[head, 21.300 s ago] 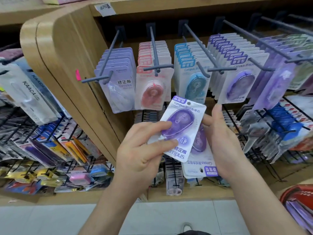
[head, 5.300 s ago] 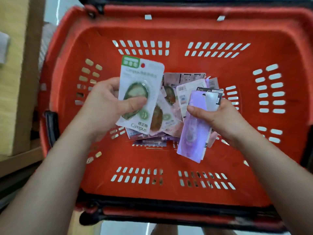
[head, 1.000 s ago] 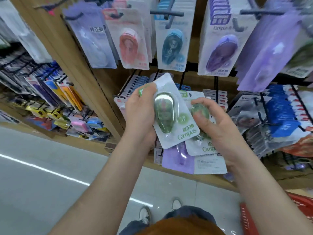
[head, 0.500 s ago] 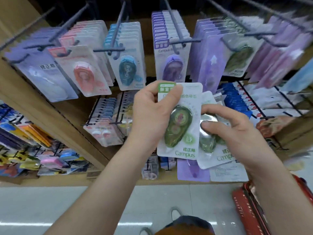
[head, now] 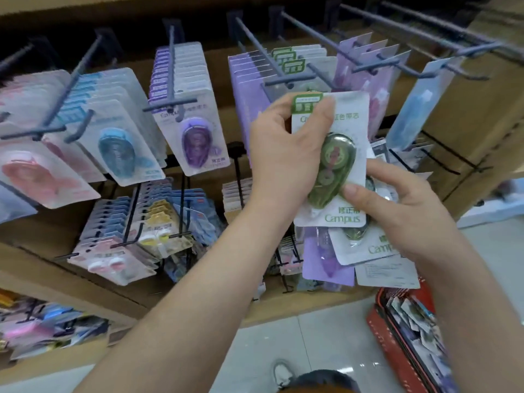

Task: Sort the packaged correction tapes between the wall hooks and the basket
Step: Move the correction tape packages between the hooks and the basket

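Holding one green correction tape pack [head: 333, 165] upright in my left hand [head: 279, 154], thumb pinned over its green top tab and fingers wrapped round the left edge. My right hand [head: 405, 214] grips a fan of three more packs: a second green pack [head: 365, 245], one purple pack [head: 326, 262] and one white-backed pack [head: 388, 275] turned away from me. My right thumb tip also touches the front pack's blister. So that's four packs in hand, two of them green.

Just behind my left hand is the hook [head: 289, 80] with green packs, and I count three green tabs on it. Further left hang one row each of purple hanging packs [head: 195, 143], blue hanging packs [head: 119, 148] and pink hanging packs [head: 34, 171].

The red basket [head: 375, 316] sits on the floor [head: 283, 336] at lower right with a jumble of packs inside, too blurry to count.
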{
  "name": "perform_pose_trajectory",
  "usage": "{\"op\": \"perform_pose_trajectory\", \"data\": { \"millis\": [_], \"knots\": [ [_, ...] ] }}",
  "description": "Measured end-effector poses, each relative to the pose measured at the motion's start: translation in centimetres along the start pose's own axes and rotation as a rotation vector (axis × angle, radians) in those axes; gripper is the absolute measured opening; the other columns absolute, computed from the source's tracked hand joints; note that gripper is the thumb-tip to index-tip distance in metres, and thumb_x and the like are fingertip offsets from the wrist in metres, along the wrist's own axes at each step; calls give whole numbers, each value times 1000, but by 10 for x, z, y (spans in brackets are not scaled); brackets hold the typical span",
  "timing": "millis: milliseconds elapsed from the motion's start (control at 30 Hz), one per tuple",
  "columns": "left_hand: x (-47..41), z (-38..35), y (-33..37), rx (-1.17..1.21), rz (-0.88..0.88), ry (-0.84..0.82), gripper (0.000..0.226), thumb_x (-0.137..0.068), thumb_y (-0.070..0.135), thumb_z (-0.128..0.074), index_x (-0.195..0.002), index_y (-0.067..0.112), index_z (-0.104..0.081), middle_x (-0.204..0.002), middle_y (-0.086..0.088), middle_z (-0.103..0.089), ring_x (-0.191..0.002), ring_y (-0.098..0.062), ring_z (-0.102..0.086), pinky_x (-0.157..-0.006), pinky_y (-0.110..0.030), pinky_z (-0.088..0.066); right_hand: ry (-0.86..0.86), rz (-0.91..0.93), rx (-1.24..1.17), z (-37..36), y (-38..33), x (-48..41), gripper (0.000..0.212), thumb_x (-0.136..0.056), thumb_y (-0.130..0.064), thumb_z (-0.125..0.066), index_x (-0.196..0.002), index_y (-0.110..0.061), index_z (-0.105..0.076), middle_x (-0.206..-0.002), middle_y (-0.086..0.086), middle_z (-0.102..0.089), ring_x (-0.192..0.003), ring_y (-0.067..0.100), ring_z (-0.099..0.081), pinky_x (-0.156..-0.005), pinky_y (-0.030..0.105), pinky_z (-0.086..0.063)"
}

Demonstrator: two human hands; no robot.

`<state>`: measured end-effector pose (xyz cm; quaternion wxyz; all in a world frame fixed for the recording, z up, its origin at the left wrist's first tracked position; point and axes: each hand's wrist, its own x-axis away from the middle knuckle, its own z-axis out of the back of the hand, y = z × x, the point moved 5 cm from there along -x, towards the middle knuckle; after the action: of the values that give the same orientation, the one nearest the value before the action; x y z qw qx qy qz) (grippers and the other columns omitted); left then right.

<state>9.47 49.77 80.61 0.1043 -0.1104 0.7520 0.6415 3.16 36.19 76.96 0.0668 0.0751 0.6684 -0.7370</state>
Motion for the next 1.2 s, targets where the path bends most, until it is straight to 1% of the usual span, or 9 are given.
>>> {"op": "perform_pose_trajectory", "data": {
  "millis": [367,567,667,800,900,1000,1067,1133,1200],
  "knots": [
    [-9,-19,-12,4,-59,-14,10,-99,13,-58,-90,15,-63,-82,-7,-70,-76,-17,-65,-70,-41,-56,57,-66,-47,16,13,-14,27,-85,-33,-61,-109,-28,-72,-102,-8,-77,-96,11,-72,-77,21,-55],
    [-18,-17,-17,120,164,-2,16,-102,15,-53,-90,15,-63,-78,1,-71,-75,-14,-66,-69,-33,-56,45,-101,-95,14,17,-23,23,-94,-23,-58,-112,-21,-71,-106,0,-76,-99,17,-72,-83,26,-57],
    [-7,-11,-14,54,177,-103,14,-101,14,-52,-112,14,-62,-96,-2,-73,-86,-16,-70,-75,-34,-58,75,-112,-102,12,19,-27,20,-95,-22,-58,-110,-20,-72,-104,1,-77,-96,18,-73,-79,27,-58],
    [24,8,-15,-101,77,-258,63,-90,7,-69,-134,44,-44,-104,-4,-73,-83,-28,-72,-78,-42,-61,140,-97,-100,14,21,-26,20,-89,-30,-63,-103,-22,-73,-96,-2,-76,-89,16,-72,-74,28,-58],
    [23,13,-23,-227,9,-217,58,-89,15,-71,-122,59,-54,-108,-1,-72,-71,-40,-64,-78,-59,-57,204,-78,-59,21,26,-23,14,-89,-27,-67,-102,-27,-73,-96,-13,-75,-91,7,-70,-73,20,-55],
    [5,14,-32,-384,-1,-88,50,-90,21,-71,-133,41,-55,-119,-1,-71,-72,1,-60,-82,-19,-55,265,-23,103,34,28,-14,18,-89,-19,-70,-99,-34,-71,-98,-25,-68,-97,-5,-62,-81,11,-46],
    [-6,14,-35,-442,43,-34,48,-91,23,-70,-137,33,-56,-125,6,-67,-65,10,-53,-74,-4,-45,300,-7,183,42,29,-6,23,-90,-19,-71,-103,-38,-70,-106,-26,-66,-105,-3,-59,-90,19,-45],
    [-11,13,-38,-471,51,-1,49,-93,24,-67,-140,31,-54,-117,20,-66,-79,6,-59,-80,-5,-46,344,3,187,48,28,1,27,-88,-23,-72,-108,-41,-68,-109,-28,-65,-107,-1,-59,-93,28,-47],
    [-10,13,-36,-578,34,-7,50,-96,27,-63,-143,34,-49,-110,13,-69,-92,-6,-62,-87,-20,-50,356,27,148,48,23,5,34,-83,-28,-74,-112,-43,-64,-107,-31,-63,-102,-2,-60,-87,25,-52]
  ]
}}
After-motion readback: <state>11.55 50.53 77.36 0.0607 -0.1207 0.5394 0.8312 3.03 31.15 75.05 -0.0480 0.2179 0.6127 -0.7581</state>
